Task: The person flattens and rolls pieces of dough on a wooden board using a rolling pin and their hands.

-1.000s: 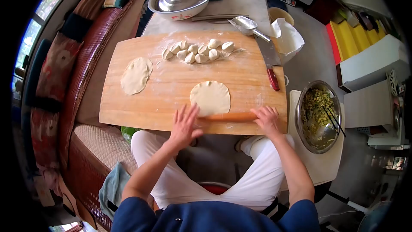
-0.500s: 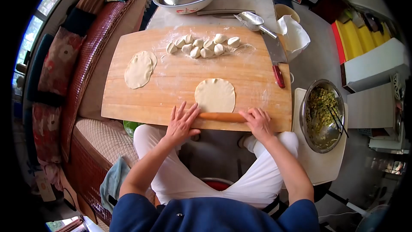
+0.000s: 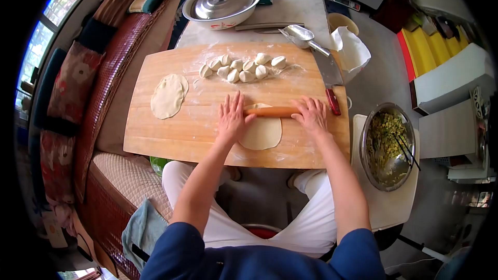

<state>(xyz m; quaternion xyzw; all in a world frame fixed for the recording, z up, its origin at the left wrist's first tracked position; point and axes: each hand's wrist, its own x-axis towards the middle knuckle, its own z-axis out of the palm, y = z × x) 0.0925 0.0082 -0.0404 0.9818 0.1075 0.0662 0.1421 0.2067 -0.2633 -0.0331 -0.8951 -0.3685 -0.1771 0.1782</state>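
Observation:
A wooden rolling pin point(image 3: 272, 111) lies across the far part of a round dough wrapper point(image 3: 262, 134) on the wooden board. My left hand point(image 3: 232, 116) holds the pin's left end, palm over it, with fingers extended forward and thumb along the near side. At the other end, my right hand point(image 3: 313, 115) holds the pin the same way, fingers stretched over it. To the left lie flattened wrappers point(image 3: 169, 96), overlapping at the edge. Beyond my hands sits a group of several dough pieces point(image 3: 247, 75), dusted with flour.
A cleaver with a red handle point(image 3: 332, 102) and a metal scoop point(image 3: 301, 36) lie at the board's point(image 3: 197, 140) right side. A steel bowl of chopped filling point(image 3: 364, 148) with chopsticks stands at right. A lidded basin point(image 3: 228, 18) sits at the back.
Both hands have rolled the pin forward, away from my body, from the wrapper's near edge to its far part. The view has shifted slightly.

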